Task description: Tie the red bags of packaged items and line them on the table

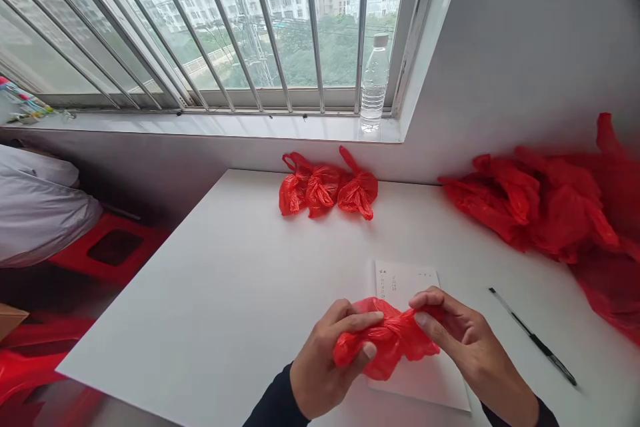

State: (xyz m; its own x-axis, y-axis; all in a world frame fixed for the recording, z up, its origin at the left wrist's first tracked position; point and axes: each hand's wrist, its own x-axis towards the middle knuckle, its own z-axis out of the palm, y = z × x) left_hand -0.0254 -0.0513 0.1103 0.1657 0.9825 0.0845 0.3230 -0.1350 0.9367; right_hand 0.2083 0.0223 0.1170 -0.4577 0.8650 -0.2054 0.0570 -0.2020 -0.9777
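Between my two hands is a red plastic bag (395, 340), gathered and twisted at its middle. My left hand (333, 353) is closed round the bunched left part, thumb in front and fingers over the top. With thumb and fingertips, my right hand (457, 330) pinches the bag's right end. Whatever may be inside the bag is hidden. Below the hands lies a sheet of white paper (407, 280) with handwriting near its top, partly covered by the bag. To the right of my right hand rests a black pen (533, 337).
Several tied red bags (325, 188) sit at the white table's (200, 293) far edge. A large heap of red bags (555, 207) covers the right side. A water bottle (375, 83) stands on the windowsill (240, 125). Left of the table are a red stool (110, 250) and a person's white clothing (40, 207).
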